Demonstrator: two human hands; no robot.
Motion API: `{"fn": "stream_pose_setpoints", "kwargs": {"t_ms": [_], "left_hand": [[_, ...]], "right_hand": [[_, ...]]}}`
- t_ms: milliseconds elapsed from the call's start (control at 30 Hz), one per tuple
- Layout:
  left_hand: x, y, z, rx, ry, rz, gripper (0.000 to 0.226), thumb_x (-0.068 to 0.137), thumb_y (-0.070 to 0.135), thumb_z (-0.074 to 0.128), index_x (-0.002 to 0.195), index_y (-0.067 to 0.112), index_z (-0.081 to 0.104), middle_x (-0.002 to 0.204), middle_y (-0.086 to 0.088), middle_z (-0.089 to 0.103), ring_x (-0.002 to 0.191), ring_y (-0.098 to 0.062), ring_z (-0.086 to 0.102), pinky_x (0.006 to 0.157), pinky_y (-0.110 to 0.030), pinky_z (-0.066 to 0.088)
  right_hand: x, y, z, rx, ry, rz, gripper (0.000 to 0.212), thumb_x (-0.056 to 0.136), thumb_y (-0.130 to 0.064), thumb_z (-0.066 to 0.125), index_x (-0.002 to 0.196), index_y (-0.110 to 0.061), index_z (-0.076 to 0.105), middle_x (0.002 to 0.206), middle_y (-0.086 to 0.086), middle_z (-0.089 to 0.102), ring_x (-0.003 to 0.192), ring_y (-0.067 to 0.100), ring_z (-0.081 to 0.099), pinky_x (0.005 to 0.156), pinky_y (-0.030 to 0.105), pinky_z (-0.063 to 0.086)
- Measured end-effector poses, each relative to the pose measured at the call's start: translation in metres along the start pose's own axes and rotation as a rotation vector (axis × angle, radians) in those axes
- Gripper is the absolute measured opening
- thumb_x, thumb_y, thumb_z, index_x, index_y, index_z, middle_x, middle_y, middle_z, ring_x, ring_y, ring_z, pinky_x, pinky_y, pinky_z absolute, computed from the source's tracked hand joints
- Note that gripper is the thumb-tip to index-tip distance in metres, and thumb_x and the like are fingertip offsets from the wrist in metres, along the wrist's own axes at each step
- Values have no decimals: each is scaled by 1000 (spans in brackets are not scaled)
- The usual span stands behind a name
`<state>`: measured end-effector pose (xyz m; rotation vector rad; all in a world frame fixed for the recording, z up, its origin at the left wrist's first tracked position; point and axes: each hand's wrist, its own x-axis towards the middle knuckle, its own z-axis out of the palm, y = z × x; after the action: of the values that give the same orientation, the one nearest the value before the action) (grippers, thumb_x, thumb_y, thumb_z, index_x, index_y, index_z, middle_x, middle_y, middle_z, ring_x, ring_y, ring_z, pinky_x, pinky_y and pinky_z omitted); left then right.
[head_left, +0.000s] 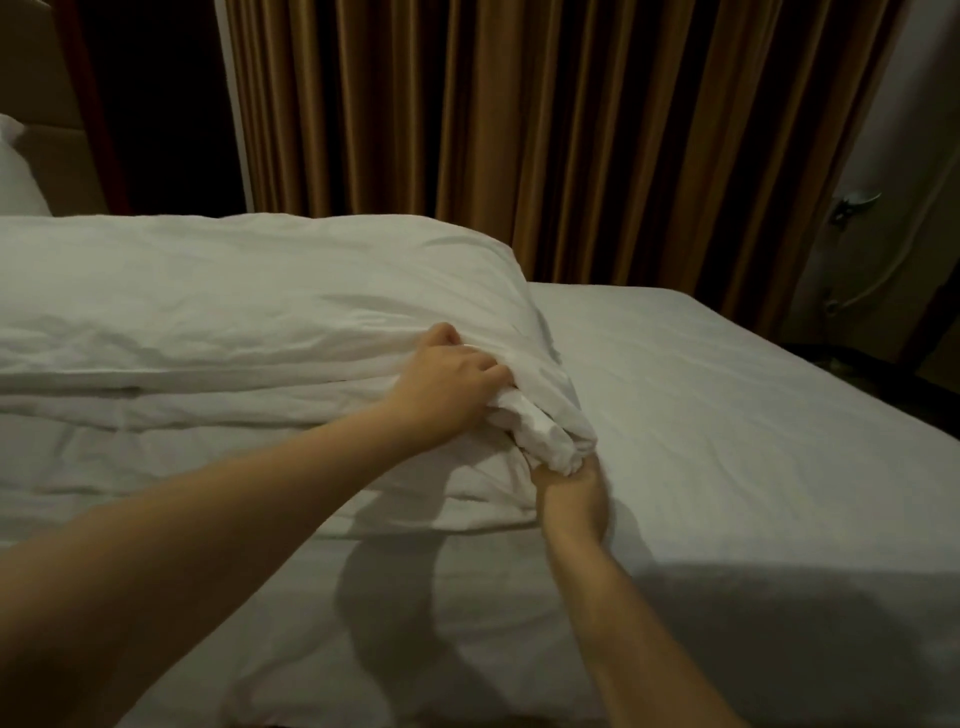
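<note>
Both hands are on the duvet (208, 312), right at its corner. The left grip (447, 384) comes in from above, fingers curled and dug into the bunched cloth, clamped on it. The right grip (571, 493) sits just below and beside it, closed on the same wad from underneath, with its fingertips lost in the folds. Between the two grips the corner is squeezed into thick, rope-like rolls. Away to the left of the grips the rest of the duvet lies folded in puffy white layers, soft and lightly creased, with a rounded top edge. It rests on the bed sheet (727, 415), which spreads out flat and smooth to the right of the grips, white with faint wrinkles. Beyond the grips hangs a brown curtain (519, 130) in deep vertical pleats with a slight sheen.
</note>
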<state>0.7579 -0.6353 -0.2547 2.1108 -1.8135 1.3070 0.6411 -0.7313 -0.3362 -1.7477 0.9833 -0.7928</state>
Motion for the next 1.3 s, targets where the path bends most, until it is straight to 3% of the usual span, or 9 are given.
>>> {"fn": "stream_pose_setpoints", "kwargs": {"t_ms": [167,300,400,533,633,867,1033,1133,1300], "left_hand": [[18,-15,-17,38,-45,-162,13,76,13,67,88,13,63,69,-2,65,56,-23,60,78,-37,40],[-17,-3,2,-4,-52,-96,20,72,22,58,89,18,67,77,-2,66,69,-25,65,75,-35,27],[-48,8,27,78,113,-85,24,78,19,53,101,18,59,90,-6,61,85,-29,59,83,-40,34],[-77,44,31,-48,370,-48,25,85,26,54,110,21,50,111,-8,47,96,-28,48,93,-46,37],[-99,65,35,-107,256,65,29,86,26,49,113,17,51,111,-6,47,93,-25,48,84,-38,37],[-110,38,44,32,-17,-343,49,74,38,59,116,13,63,111,-8,66,99,-28,56,87,-40,37],[-98,24,14,-54,-9,-436,36,66,28,43,78,13,74,65,-5,67,49,-26,62,41,-24,45],[-92,30,1,-94,46,-401,32,65,31,42,68,14,70,59,-4,62,46,-25,58,38,-20,40],[-127,58,42,-71,-198,-304,28,54,21,74,81,18,69,72,-3,62,55,-24,59,47,-23,46]], "right_hand": [[19,-29,-51,-263,54,-418,16,92,-12,46,103,-17,57,89,9,59,81,33,56,65,32,39],[18,9,-38,-146,35,-130,4,94,-17,49,96,-16,46,95,13,60,82,30,54,68,33,37],[6,26,-17,12,-8,71,27,94,-38,44,108,-15,47,104,19,63,87,34,61,77,42,50],[3,16,-2,300,-85,161,41,87,-52,55,107,-17,58,99,16,67,69,26,65,56,35,55],[1,15,-6,100,-2,56,67,76,-62,57,120,-12,53,114,19,63,98,38,61,81,43,51],[7,13,-26,-352,316,-543,63,73,-21,80,123,-3,47,121,20,50,107,39,50,86,46,42],[22,-6,-35,-560,231,-796,50,84,-25,67,129,-17,47,120,17,53,101,36,51,78,41,42],[42,-38,-50,-538,210,-795,28,96,-21,47,122,-15,52,110,13,56,87,26,50,66,31,32],[45,-33,-41,-602,120,-572,12,96,-22,38,94,-14,47,95,9,55,72,25,47,59,31,32]]}}
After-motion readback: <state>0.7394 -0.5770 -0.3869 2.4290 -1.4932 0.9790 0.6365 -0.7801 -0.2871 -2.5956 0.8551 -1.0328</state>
